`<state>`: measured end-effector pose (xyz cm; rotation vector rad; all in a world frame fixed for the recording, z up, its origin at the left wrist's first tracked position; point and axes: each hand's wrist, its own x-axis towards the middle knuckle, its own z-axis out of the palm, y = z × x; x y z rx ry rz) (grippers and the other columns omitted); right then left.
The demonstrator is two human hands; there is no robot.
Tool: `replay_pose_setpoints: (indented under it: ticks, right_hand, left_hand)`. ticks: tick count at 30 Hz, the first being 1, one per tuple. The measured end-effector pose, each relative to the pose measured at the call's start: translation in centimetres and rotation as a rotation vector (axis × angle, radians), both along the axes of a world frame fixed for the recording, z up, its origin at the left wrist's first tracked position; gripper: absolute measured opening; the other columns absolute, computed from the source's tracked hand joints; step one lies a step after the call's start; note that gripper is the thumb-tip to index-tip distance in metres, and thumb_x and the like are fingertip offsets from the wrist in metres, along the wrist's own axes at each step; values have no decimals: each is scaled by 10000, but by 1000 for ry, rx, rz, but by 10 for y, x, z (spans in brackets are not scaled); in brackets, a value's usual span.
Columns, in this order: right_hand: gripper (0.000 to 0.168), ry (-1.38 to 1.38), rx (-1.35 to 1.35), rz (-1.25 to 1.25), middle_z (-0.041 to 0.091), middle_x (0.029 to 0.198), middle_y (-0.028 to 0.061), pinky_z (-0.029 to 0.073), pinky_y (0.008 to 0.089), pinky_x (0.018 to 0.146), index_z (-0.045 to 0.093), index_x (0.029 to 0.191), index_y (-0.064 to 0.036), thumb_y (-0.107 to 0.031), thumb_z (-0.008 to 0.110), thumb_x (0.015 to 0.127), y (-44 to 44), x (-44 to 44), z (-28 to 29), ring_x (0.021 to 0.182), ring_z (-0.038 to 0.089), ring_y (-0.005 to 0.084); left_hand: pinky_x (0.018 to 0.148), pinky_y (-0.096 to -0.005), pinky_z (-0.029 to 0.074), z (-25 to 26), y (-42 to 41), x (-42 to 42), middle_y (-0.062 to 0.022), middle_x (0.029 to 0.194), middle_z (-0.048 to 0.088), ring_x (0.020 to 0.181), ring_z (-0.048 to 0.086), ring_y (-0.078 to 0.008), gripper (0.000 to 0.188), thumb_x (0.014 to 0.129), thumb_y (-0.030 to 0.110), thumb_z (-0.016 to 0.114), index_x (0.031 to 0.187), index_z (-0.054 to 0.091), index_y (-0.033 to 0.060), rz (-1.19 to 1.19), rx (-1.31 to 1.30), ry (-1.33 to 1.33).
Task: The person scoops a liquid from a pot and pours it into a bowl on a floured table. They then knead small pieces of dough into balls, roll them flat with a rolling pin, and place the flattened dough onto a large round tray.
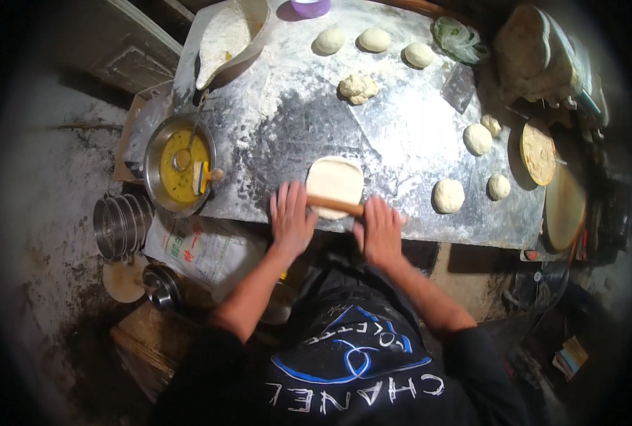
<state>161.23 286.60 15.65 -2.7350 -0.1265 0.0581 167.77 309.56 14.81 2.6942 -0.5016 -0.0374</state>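
Note:
A flattened, rounded sheet of dough (335, 181) lies near the front edge of the floured table, with a wooden rolling pin (334, 205) across its lower part. My left hand (293, 217) rests on the pin's left end, palm down, fingers pointing away from me. On the right end lies my right hand (381, 229), blurred slightly and also palm down. Both palms cover the pin's ends, so how far the fingers wrap is partly hidden. Beyond the sheet sits a rough lump of dough (358, 89). To the right are smooth dough balls, among them a larger one (448, 196) and a small one (499, 187).
A metal bowl (150, 175) of yellow liquid with herbs, a ladle and a brush (204, 178) stands at the left table edge. A flour container (260, 40) is at the back left. Several dough balls, a scraper (458, 88) and a plastic bag (457, 40) lie farther back.

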Motion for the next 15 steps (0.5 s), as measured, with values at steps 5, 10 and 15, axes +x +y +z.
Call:
replay_pose_setpoints:
  ticks: [5,10,15]
  right_hand:
    - [568,15,54,14,466,1402,248,281,529,1111,428,1381,33,-261,592,923,-7,14,10,1317,419,411]
    - [553,-80,-58,9,478,1412,206,305,503,1085,449,1375,14,-304,571,940,-16,44,11,1326,420,370]
    - [528,-137,-80,164,551,1317,154,363,477,1021,457,1385,-53,-229,573,901,-4,-29,19,1230,504,307]
  left_hand:
    - [1110,-596,232,21,-3,16,-167,1411,486,1373,369,-387,456,908,240,613,1294,547,6,-36,-1,-41]
    - [1123,-578,232,4,-48,42,-191,1471,410,1393,336,-377,539,911,303,607,1357,493,24,29,23,-75]
    - [1147,-561,211,0,-3,-49,-173,1520,355,1424,291,-372,705,841,266,699,1444,408,46,-40,39,2]
